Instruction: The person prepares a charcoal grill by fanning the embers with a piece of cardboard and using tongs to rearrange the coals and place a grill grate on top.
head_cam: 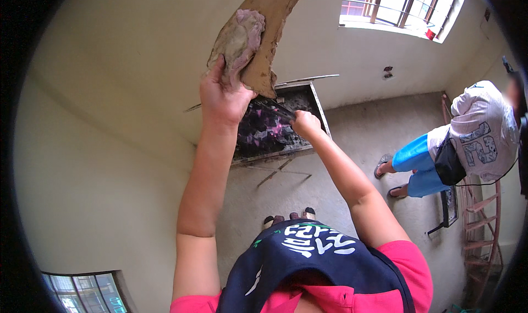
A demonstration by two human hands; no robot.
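Note:
My left hand (227,100) is raised and grips the lower end of a curved tan slab (270,45) with ragged edges; its material is unclear. A greyish-pink lump of putty-like paste (243,36) sits on the slab, and my thumb presses near the lump's lower edge. The slab's top runs out of view. Lower and to the right, my right hand (306,123) is closed around the handle of a dark, slim tool (282,111). The tool points up and left towards the slab's lower tip; its far end is hard to make out.
Below both hands stands a low table (317,102) with a raised rim and a black, pink-stained top. At right, a person (474,135) stands facing away, near a reddish metal ladder (480,224). A wall (103,127) rises at left; a barred window (400,3) is at upper right.

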